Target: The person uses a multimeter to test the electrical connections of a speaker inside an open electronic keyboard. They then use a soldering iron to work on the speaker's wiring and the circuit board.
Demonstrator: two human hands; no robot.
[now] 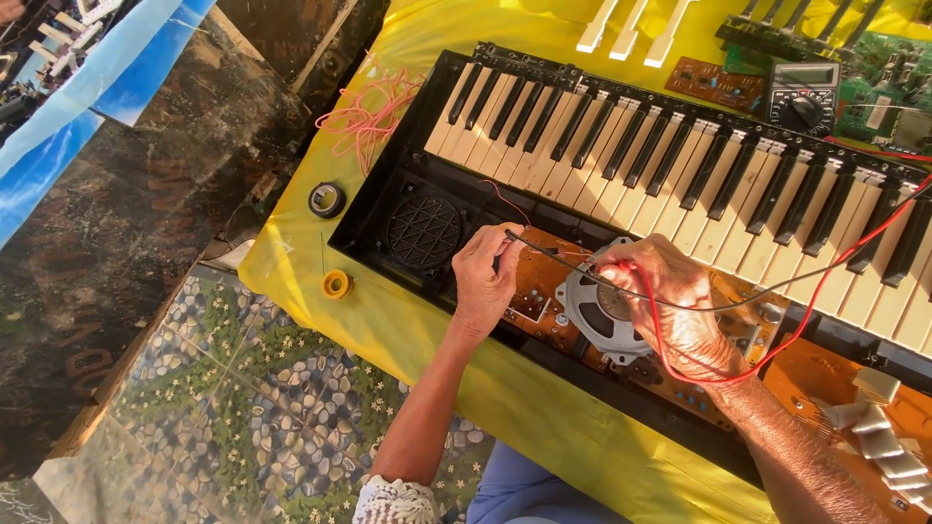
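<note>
Looking down at an opened-up electronic keyboard (680,165) lying on a yellow cloth (408,330) over the counter. My left hand (483,277) is closed around a black probe (515,238), its tip down by the brown circuit board (539,291). My right hand (670,301) is clamped on the red probe lead (825,281), pressing at the middle of a loose round speaker (597,315) that sits on the board. The red and black wires run toward a multimeter (804,97) past the keys. A second speaker grille (424,231) sits left of my hands. Pink wire tangle (369,112), a solder spool (337,283) and a black ring (327,199) lie off to the left.
</note>
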